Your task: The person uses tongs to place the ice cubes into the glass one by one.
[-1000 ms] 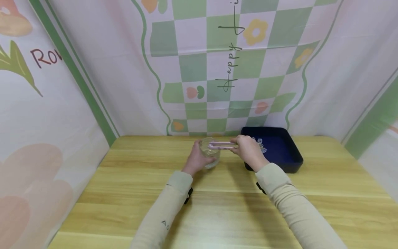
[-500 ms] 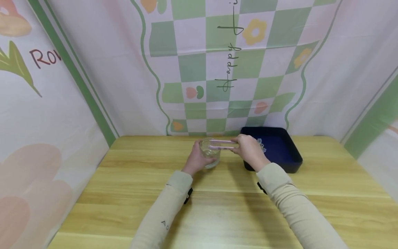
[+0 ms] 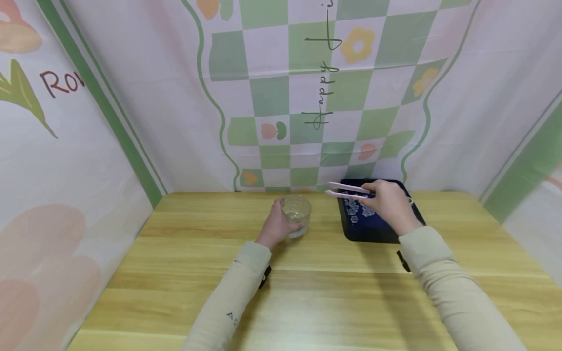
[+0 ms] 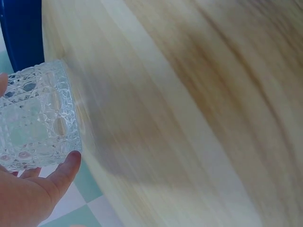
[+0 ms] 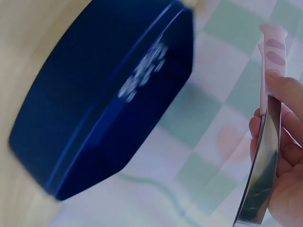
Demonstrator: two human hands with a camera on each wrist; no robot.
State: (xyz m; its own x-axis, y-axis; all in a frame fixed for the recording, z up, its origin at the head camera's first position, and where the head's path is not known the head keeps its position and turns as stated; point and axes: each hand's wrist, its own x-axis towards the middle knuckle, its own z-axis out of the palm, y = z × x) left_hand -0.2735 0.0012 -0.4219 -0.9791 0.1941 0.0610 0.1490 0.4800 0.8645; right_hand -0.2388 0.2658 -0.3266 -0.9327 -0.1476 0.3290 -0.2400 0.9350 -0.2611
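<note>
My left hand (image 3: 277,225) holds a clear glass tumbler (image 3: 300,213) upright at the back of the table, with fingers and thumb about its sides. Cut patterning covers the glass in the left wrist view, where a finger lies at its base edge. My right hand (image 3: 392,204) grips a pair of tongs (image 5: 263,165) with pink tips and a metal body. Above the dark blue tray (image 3: 373,239), the tongs' tips stand apart, with nothing between them. Several small clear pieces (image 3: 352,207) like ice cubes lie in the tray's left part; the hand hides some of the tray.
The wooden table (image 3: 303,302) extends in front of both arms. A printed cloth (image 3: 307,97) with green checks hangs right behind the table's far edge. Between tumbler and tray is a narrow strip of tabletop.
My right hand has moved right with the tongs, from over the tumbler's mouth to over the tray. The left hand and tumbler have stayed in place.
</note>
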